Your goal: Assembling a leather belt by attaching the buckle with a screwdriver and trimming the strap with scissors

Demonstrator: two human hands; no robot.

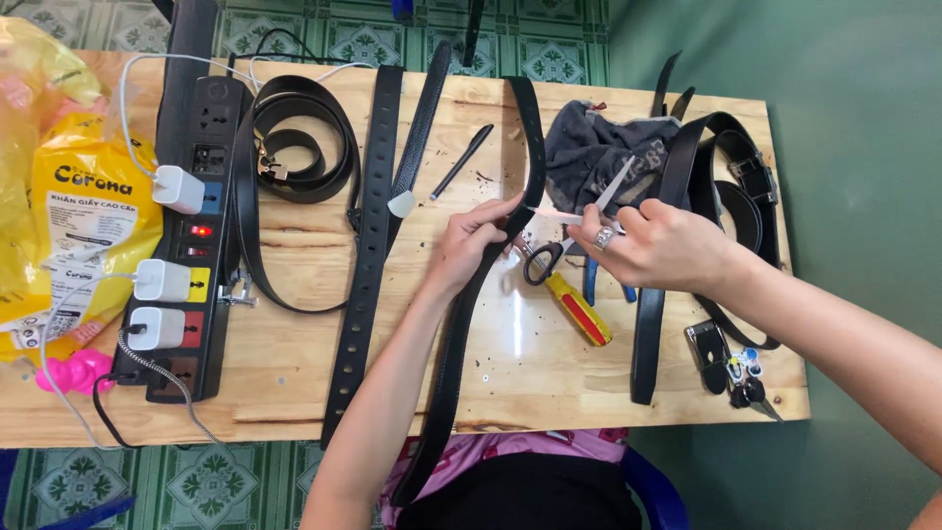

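Observation:
My left hand (474, 240) grips a long black belt (453, 353) that runs from the table's far edge down toward my lap. My right hand (655, 245), with a ring on one finger, pinches a thin pale pointed tool (554, 213) whose tip reaches the belt beside my left fingers. Black-handled scissors (546, 258) lie partly under the right hand, blades angled up to the right. A screwdriver with a yellow and red handle (581, 310) lies just below them on the wooden table (530, 373).
A black power strip (186, 324) with white chargers lies at the left, beside a yellow package (83, 211). A coiled belt (294, 147), a punched strap (368, 255), a pen (461, 162), a dark cloth (589, 147), more belts (731, 186) and a buckle with keys (726, 361) are spread around.

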